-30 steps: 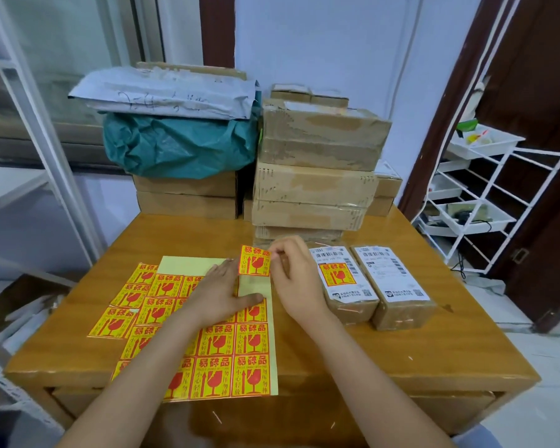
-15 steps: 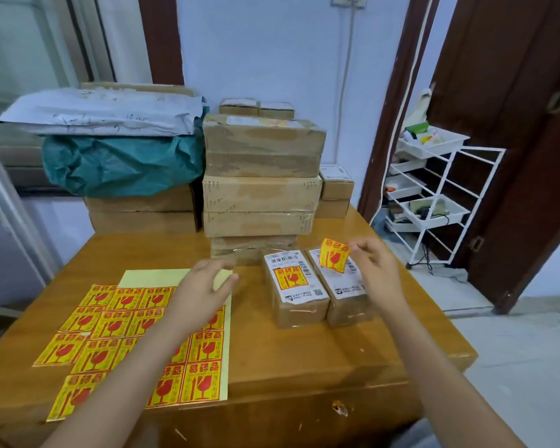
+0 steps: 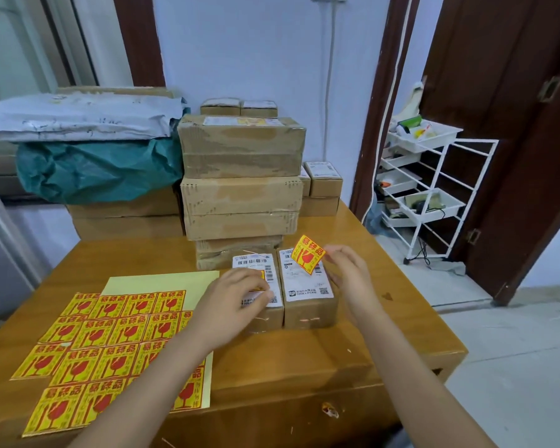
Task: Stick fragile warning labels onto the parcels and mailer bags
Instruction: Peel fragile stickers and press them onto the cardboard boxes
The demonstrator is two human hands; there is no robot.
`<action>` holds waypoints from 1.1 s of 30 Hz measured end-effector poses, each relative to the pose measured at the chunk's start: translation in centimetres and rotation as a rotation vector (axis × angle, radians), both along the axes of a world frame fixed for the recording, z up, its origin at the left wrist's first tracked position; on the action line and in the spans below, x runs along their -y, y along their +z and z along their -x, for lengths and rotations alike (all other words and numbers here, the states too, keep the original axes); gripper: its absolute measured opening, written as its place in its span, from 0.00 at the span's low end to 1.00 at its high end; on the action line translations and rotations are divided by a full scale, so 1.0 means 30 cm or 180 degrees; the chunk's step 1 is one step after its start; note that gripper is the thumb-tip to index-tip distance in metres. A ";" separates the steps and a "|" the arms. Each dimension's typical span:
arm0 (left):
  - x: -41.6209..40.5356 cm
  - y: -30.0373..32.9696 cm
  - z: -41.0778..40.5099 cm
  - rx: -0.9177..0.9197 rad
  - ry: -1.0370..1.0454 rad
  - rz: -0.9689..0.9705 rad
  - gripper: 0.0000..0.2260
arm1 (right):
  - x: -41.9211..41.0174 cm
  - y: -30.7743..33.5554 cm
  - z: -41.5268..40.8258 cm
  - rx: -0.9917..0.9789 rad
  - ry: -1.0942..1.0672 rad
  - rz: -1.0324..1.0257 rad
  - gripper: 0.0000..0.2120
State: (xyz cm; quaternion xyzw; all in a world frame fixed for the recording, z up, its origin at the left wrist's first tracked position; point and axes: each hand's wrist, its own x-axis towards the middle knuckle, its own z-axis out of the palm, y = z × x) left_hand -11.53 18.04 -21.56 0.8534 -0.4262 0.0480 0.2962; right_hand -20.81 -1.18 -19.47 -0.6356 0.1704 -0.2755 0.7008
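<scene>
Moved since the earlier frame: left hand (image 3: 232, 305), off the sheet (image 3: 117, 347) and onto the left parcel (image 3: 262, 295); right hand (image 3: 349, 273) with the label (image 3: 307, 253), lower, now over the right parcel (image 3: 307, 286).

Left hand: fingers loosely bent, resting on the left parcel's top, partly covering the label already stuck there; no grip visible.

Right hand: pinches the peeled label by its right edge, label tilted, corner-down, hanging just above the upper part of the white shipping slip.

Key relation: right parcel lies directly below and left of the pinching fingers, its long axis running from frame bottom toward frame top; right hand is nearer. Judged next: lower and press flat.

Surface: wooden table (image 3: 385, 334), sheet at lower left.

Room: stacked boxes (image 3: 240, 176) and mailer bags (image 3: 94, 150) behind, white rack (image 3: 434, 195) at right, dark door beyond.
</scene>
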 end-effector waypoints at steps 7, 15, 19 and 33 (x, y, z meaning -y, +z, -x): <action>0.050 0.045 0.011 0.0025 -0.0066 -0.0072 0.28 | 0.094 0.030 -0.025 -0.0384 -0.0079 0.0888 0.07; 0.199 0.107 -0.019 -0.0550 0.0161 0.0354 0.13 | 0.139 0.048 -0.132 -0.0842 0.0573 0.1640 0.07; 0.245 0.094 -0.053 -0.0956 0.0299 0.0639 0.10 | 0.137 0.031 -0.163 -0.0775 0.0679 0.1371 0.06; 0.245 0.033 -0.078 -0.1396 0.0205 0.1083 0.10 | 0.127 -0.090 -0.186 -0.0188 0.0393 0.1115 0.11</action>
